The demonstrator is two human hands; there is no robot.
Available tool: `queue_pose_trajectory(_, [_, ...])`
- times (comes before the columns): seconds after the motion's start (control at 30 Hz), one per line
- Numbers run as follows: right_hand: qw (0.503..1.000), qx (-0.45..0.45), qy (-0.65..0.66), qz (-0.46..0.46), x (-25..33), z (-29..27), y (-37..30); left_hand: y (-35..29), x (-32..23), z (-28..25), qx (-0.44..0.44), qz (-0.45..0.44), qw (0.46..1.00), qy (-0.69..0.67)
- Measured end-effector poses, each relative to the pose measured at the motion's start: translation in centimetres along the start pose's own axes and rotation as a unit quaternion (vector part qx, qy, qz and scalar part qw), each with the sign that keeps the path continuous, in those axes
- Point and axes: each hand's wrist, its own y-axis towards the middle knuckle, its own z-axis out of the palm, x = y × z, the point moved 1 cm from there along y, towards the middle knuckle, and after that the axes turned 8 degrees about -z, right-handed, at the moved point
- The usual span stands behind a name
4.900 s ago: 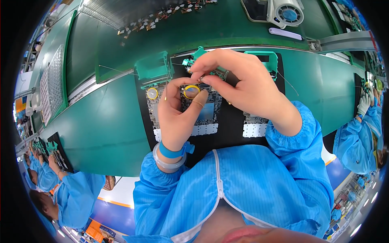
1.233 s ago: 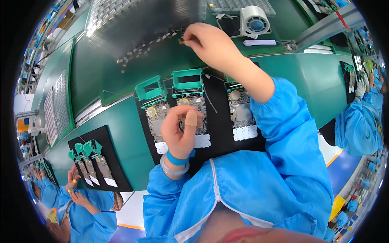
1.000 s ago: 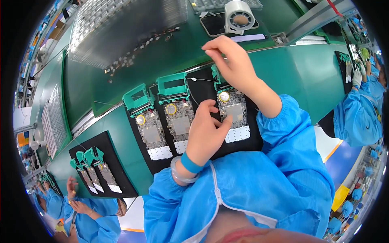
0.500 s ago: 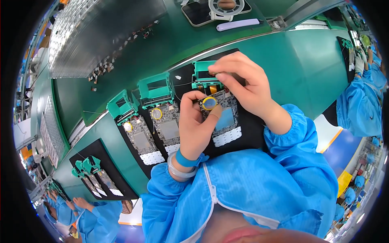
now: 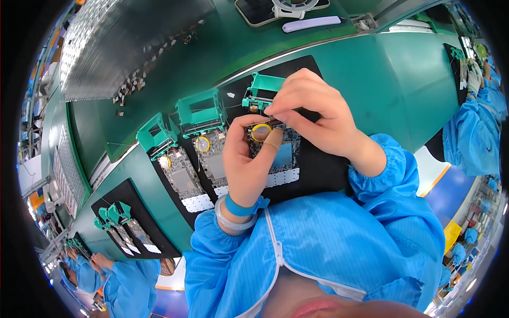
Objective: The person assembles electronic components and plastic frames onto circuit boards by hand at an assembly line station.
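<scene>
My left hand (image 5: 245, 161) is closed round the left side of a circuit board (image 5: 289, 172), its thumb beside a round, yellow-rimmed part (image 5: 260, 132). The board carries a blue square and a white perforated strip at its near end. At the board's far edge, my right hand (image 5: 315, 114) has thumb and forefinger pinched together; what lies between them is too small to make out. Just beyond the fingers, a green plastic frame (image 5: 266, 82) lies tilted, partly covered by my right hand. A black mat (image 5: 323, 175) lies underneath.
Two more boards (image 5: 183, 180) with green frames (image 5: 201, 108) lie to the left on the mat. Farther left is another black mat (image 5: 159, 233) with similar assemblies. A metal sheet (image 5: 127, 47), small loose pieces, a phone (image 5: 254, 13) and a lilac-handled tool (image 5: 312, 24) are at the back. Co-workers sit both sides.
My right hand's fingertips have come down from the green frame to the board's far edge. The board and my left hand have shifted slightly left.
</scene>
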Motion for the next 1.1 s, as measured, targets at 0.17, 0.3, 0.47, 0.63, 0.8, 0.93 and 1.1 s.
queue_pose_trajectory(0.17, [1.000, 0.001, -0.002, 0.012, -0.06, 0.07, -0.08, 0.07, -0.01, 0.05, 0.000, 0.005, 1.000, 0.004])
queue_pose_trajectory(0.3, [0.999, 0.002, 0.010, 0.031, -0.11, 0.05, -0.14, 0.03, -0.05, 0.04, 0.002, 0.001, 1.000, 0.000])
queue_pose_trajectory(0.47, [0.999, 0.005, 0.021, 0.033, -0.13, 0.03, -0.09, 0.06, 0.12, -0.06, 0.002, 0.002, 1.000, -0.004])
queue_pose_trajectory(0.63, [0.999, 0.006, 0.019, 0.028, 0.04, -0.10, 0.04, 0.06, 0.03, -0.04, 0.005, 0.003, 1.000, -0.005])
queue_pose_trajectory(0.8, [1.000, 0.012, 0.022, 0.015, -0.03, -0.03, 0.14, 0.07, 0.09, -0.08, 0.004, 0.001, 1.000, -0.012])
queue_pose_trajectory(0.93, [1.000, 0.008, 0.008, 0.022, -0.03, -0.09, 0.05, 0.13, -0.05, 0.11, 0.005, -0.005, 1.000, -0.013])
queue_pose_trajectory(1.1, [1.000, 0.010, 0.007, 0.028, -0.07, -0.04, 0.00, 0.17, 0.06, 0.03, 0.007, 0.000, 1.000, -0.013])
